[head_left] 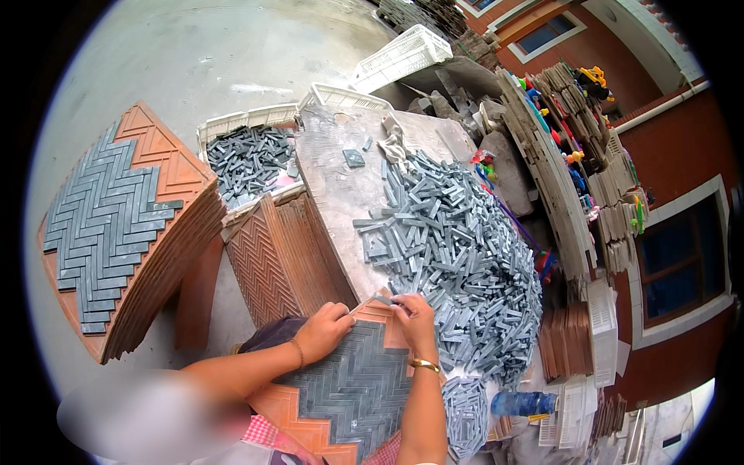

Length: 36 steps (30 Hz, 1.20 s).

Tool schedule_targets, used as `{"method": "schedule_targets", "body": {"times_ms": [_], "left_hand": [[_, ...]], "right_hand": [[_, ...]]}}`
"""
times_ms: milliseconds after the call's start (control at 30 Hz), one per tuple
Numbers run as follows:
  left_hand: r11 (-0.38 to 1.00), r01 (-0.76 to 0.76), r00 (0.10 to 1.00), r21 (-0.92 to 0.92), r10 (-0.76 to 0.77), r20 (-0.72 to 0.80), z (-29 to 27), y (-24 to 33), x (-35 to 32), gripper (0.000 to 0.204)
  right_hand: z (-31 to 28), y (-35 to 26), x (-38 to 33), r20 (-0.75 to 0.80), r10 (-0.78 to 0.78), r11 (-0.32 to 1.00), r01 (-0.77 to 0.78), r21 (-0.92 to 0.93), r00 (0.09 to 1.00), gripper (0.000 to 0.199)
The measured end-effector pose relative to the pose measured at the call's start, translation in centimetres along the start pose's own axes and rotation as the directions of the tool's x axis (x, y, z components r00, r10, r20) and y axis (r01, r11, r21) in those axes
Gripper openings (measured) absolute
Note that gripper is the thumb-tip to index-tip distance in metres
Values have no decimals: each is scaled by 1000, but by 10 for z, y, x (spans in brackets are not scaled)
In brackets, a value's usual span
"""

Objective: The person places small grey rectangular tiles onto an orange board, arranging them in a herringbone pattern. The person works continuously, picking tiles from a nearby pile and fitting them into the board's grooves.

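Observation:
An orange herringbone mould tray lies in front of me, partly filled with small grey stone strips. My left hand rests on the tray's upper left edge, fingers curled against it. At the tray's top corner my right hand pinches one grey strip. A large heap of loose grey strips covers the worktable just beyond and to the right of my right hand.
A stack of orange trays, the top one partly filled, stands at the left. Empty brown trays lean by the table. A white crate of grey strips sits behind; more white crates, stacked boards and toys are at the right.

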<state>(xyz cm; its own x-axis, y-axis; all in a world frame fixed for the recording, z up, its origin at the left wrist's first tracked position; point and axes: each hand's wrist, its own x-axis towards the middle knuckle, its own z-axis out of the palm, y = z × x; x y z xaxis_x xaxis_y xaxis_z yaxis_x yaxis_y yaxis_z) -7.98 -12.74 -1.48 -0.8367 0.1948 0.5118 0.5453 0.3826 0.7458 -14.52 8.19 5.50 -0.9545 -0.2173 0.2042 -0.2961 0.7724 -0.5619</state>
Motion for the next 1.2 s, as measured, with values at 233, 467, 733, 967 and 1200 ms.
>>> {"method": "schedule_targets", "body": {"times_ms": [233, 467, 733, 967, 1200], "left_hand": [[1000, -8, 1000, 11, 8, 1, -1, 1, 1, 19], [1000, 31, 999, 5, -31, 8, -5, 6, 4, 23], [983, -9, 968, 184, -37, 247, -8, 19, 12, 68], [927, -114, 904, 357, -52, 424, 5, 17, 14, 78], [900, -186, 905, 394, 0, 426, 16, 12, 18, 80]], "right_hand": [[3, -21, -16, 190, -100, 993, 109, -36, 977, 14], [5, -27, -18, 148, -45, 996, 55, -68, 988, 17], [-33, 17, -59, -176, 270, 950, -233, 206, 947, 17], [-38, 26, -101, -262, 393, 898, -307, 315, 881, 15], [-20, -22, -126, -307, 510, 783, -285, 553, 804, 15]]}}
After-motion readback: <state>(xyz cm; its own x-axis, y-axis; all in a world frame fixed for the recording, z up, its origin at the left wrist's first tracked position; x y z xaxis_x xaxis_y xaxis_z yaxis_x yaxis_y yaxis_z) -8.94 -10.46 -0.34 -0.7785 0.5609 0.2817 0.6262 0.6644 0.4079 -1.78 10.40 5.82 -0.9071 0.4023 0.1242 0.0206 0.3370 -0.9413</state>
